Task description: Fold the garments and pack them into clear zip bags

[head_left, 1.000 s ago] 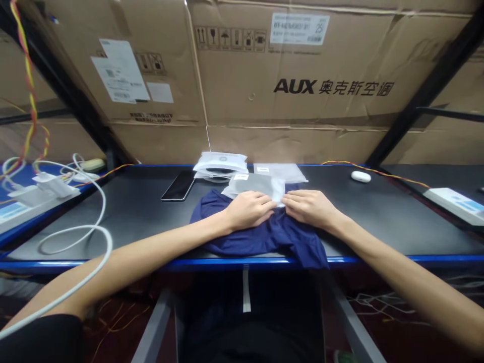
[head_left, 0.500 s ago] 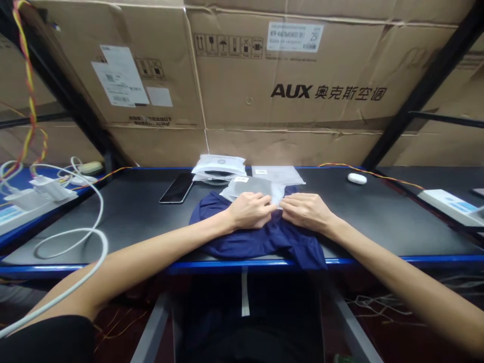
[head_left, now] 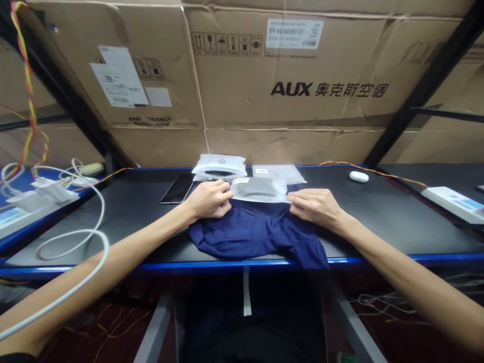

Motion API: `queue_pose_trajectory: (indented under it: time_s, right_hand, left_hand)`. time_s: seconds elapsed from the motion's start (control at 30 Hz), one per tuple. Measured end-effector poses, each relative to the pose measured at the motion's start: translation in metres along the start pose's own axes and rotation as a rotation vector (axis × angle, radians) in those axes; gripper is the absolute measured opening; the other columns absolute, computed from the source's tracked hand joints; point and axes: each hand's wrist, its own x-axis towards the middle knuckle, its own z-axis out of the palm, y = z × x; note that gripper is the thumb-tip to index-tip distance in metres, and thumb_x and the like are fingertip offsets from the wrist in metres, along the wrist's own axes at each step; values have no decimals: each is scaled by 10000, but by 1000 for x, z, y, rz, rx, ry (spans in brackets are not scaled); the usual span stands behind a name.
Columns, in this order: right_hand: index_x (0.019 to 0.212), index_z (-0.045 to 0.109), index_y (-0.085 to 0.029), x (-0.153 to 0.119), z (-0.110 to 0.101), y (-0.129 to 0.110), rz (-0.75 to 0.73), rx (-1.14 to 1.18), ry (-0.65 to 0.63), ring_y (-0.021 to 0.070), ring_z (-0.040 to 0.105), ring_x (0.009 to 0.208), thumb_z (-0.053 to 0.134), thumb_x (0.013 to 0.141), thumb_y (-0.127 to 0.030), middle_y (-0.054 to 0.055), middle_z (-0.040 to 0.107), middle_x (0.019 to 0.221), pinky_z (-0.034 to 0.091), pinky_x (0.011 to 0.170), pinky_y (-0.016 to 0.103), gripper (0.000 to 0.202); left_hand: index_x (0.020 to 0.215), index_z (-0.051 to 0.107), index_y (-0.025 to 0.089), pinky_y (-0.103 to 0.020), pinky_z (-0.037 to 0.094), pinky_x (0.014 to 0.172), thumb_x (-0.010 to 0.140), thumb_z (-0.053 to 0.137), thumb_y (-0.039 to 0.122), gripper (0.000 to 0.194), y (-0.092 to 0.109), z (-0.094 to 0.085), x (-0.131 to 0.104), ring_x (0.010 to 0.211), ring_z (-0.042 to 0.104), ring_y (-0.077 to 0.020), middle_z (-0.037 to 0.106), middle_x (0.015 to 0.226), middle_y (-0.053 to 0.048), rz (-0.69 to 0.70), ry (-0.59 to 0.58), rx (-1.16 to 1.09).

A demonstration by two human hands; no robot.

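A frosted plastic bag (head_left: 260, 189) with a dark item inside and a small white label is stretched between my two hands. My left hand (head_left: 212, 198) is closed at the bag's left near corner. At the right near corner, the fingers of my right hand (head_left: 314, 205) pinch the bag's edge. Beneath the bag and hands lies a crumpled navy blue cloth (head_left: 242, 232), part of it hanging over the table's front edge. Behind the bag are a stack of similar packed bags (head_left: 219, 164) and a flat frosted bag (head_left: 283, 174).
A phone (head_left: 177, 189) lies left of the stack on the black tabletop (head_left: 132, 217). A small white case (head_left: 359, 176) sits at the right. Power strips (head_left: 454, 203) stand at both sides, with a white cable (head_left: 100, 242) looping at left. A cardboard wall (head_left: 234, 111) closes the back.
My left hand has slid left along the bag's near edge, away from my right hand, which has shifted slightly right. The bag's near edge is now in plain view.
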Motion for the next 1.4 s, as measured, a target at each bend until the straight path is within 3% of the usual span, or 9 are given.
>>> queue_pose_trajectory:
  time_s: [0.13, 0.27, 0.37, 0.53, 0.77, 1.0, 1.1, 1.23, 1.4]
  right_hand:
    - [901, 750, -220, -2, 1, 3, -89, -52, 96, 164, 755, 730, 583, 926, -203, 16, 816, 932, 549, 701, 259, 170]
    - [962, 760, -229, -5, 2, 7, -53, -43, 72, 170, 758, 741, 574, 932, -193, 24, 816, 948, 555, 720, 267, 192]
    - [999, 758, -220, -6, 2, 7, -82, -52, 98, 168, 758, 739, 581, 939, -196, 24, 815, 956, 558, 714, 261, 188]
    - [1042, 742, -213, -3, 1, 2, -136, -40, 151, 157, 761, 740, 593, 936, -168, 25, 814, 987, 568, 713, 247, 188]
    - [1061, 755, -237, -2, -6, -3, -71, 34, 108, 188, 780, 848, 581, 933, -195, 35, 791, 1107, 612, 783, 282, 220]
    - [1280, 689, -235, 1, -9, -7, -23, 88, 63, 220, 752, 1023, 571, 921, -171, 78, 658, 1368, 618, 864, 317, 383]
    - [1250, 704, -224, 1, -7, -7, -32, 92, 26, 224, 760, 1000, 564, 929, -180, 87, 657, 1365, 627, 826, 321, 354]
    - [1207, 718, -202, 0, -3, -7, -57, 75, 16, 228, 765, 982, 546, 946, -195, 97, 660, 1357, 637, 766, 321, 312]
    - [1241, 704, -227, 1, -3, -10, 33, 142, -33, 241, 726, 1104, 545, 954, -213, 85, 624, 1411, 625, 883, 365, 329]
  left_hand:
    - [674, 611, 177, -314, 427, 582, 742, 560, 164, 86, -1, -2, 3, 700, 585, -206, 617, 745, -64, -47, -62, -16]
    - [721, 640, 170, -344, 465, 624, 743, 561, 178, 83, 0, -6, 15, 767, 620, -246, 645, 780, -83, -141, -156, -10]
    - [1006, 688, 150, -377, 526, 756, 788, 556, 200, 260, 5, -7, 22, 1002, 642, -289, 683, 1061, -130, -172, -147, -41]
    - [1452, 490, 161, -408, 439, 1105, 881, 574, 195, 577, 25, 3, 36, 1385, 472, -304, 491, 1502, -161, -6, -98, -142]
    - [1383, 583, 195, -394, 523, 971, 942, 499, 124, 454, 32, 9, 44, 1167, 644, -257, 658, 1333, -114, -2, -16, -121]
    - [1379, 607, 251, -427, 455, 1051, 990, 455, 185, 423, -4, -17, 32, 1263, 586, -266, 655, 1362, -64, -200, 165, -36]
    - [1375, 616, 259, -436, 452, 1044, 973, 448, 161, 446, -33, -5, 30, 1265, 583, -268, 643, 1383, -57, -328, 172, -33]
    - [1364, 625, 242, -463, 463, 1023, 929, 461, 125, 479, -64, 22, 29, 1223, 605, -288, 668, 1340, -88, -431, 48, -72]
    - [1347, 606, 158, -428, 463, 1060, 952, 501, 310, 437, -72, 37, 26, 1241, 602, -293, 674, 1315, -125, -476, -91, -119]
